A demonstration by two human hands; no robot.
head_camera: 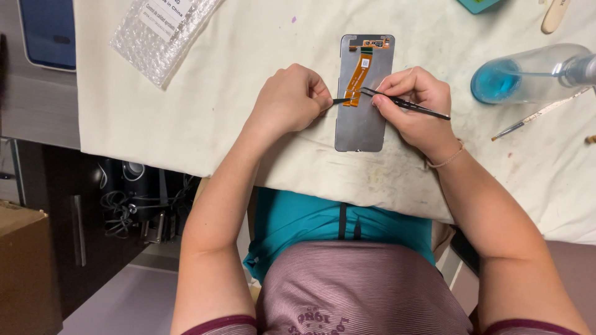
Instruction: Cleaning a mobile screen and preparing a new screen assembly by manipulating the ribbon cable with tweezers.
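Both hands pinch thin black tools, left hand (290, 99) and right hand (415, 102), over a flat grey screen panel (363, 127) with an orange ribbon (358, 77).

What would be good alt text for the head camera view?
A left hand and a right hand each hold a thin black pointed tool against an orange flat ribbon cable on a grey rectangular phone screen panel, on a stained white cloth.

Both forearms reached forward from the body, bare, elbows out. The left hand (290, 99) was curled into a loose fist — thumb and forefinger pinched together at its right side. The right hand (415, 102) lay knuckles up, fingers (397, 84) bent in a pinch — wrist angled inward.
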